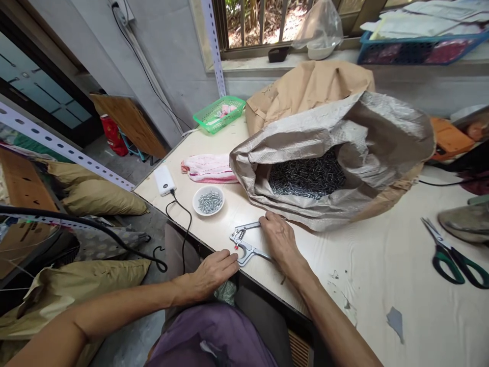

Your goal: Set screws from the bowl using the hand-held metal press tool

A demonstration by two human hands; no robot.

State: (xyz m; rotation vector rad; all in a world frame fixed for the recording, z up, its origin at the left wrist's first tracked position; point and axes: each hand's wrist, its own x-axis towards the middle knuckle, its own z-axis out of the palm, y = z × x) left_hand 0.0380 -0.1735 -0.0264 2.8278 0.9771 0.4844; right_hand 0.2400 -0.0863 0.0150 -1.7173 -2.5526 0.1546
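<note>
while metal pliers (244, 243) lie between them, both hands (248, 252) rest open, gripping nothing

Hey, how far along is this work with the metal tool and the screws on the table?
Early, by the look of it. Set out already: a small white bowl with a few screws and an open sack holding very many more. In hand: the right hand rests on the metal hand tool at the table edge, and the left hand touches its near end. No pile of finished pieces shows, so most seems left.
</note>
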